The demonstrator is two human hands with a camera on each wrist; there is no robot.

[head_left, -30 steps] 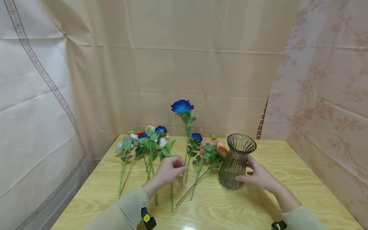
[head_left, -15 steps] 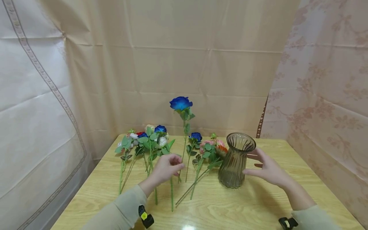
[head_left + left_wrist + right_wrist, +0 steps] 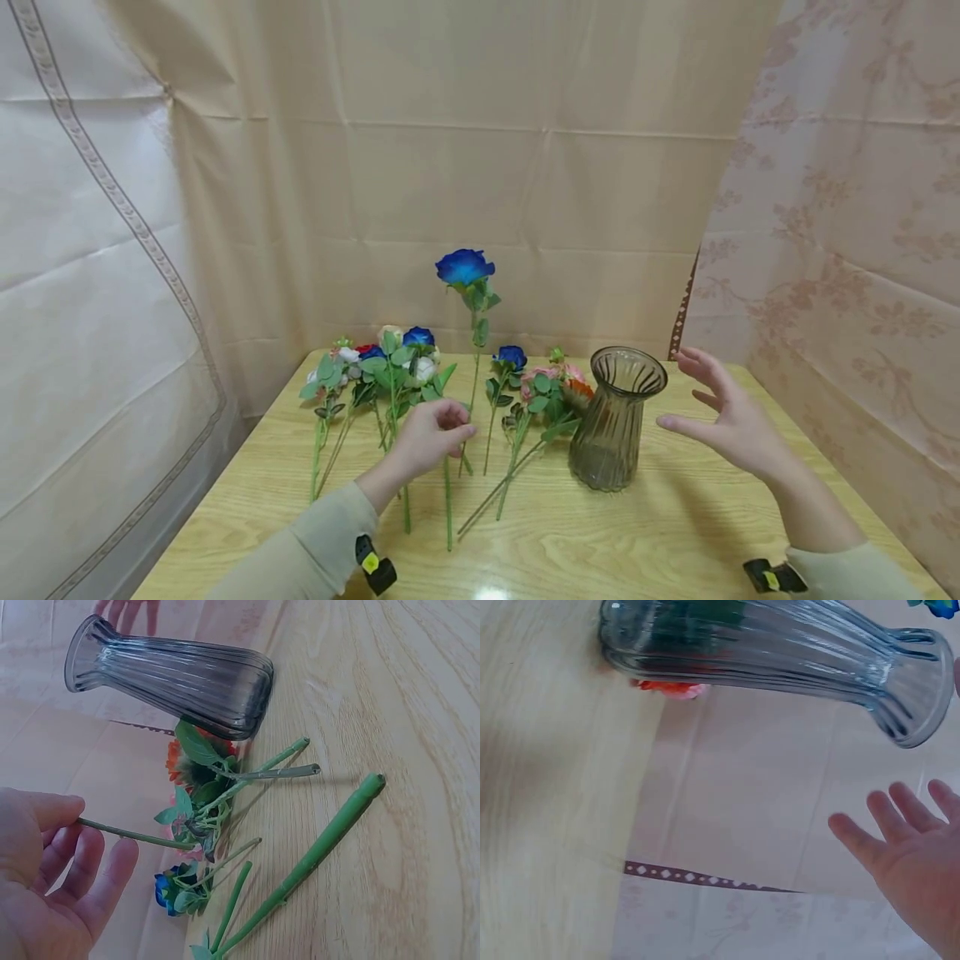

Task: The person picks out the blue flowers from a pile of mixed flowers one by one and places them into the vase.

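A blue rose (image 3: pixel 465 267) stands nearly upright above the table, its thin stem pinched by my left hand (image 3: pixel 429 437). The left wrist view shows the stem (image 3: pixel 139 837) between thumb and index finger, with the other fingers loosely bent. To the right, a ribbed smoky glass vase (image 3: pixel 609 429) stands upright with no flower in it. Beside the vase, apart from the glass, is my right hand (image 3: pixel 733 425), holding nothing. Its fingers are spread in the right wrist view, below the vase's flared rim (image 3: pixel 930 697).
Several flowers lie on the wooden table (image 3: pixel 570 550): a mixed bunch with white roses (image 3: pixel 423 371) at left, a second blue rose (image 3: pixel 512 358) in the middle, pink and orange flowers (image 3: pixel 577 387) touching or close beside the vase. Beige cloth (image 3: pixel 525 183) hangs behind.
My right hand has let go of the vase and moved right, away from it. The left hand has shifted slightly left with the blue rose, which is a little higher.
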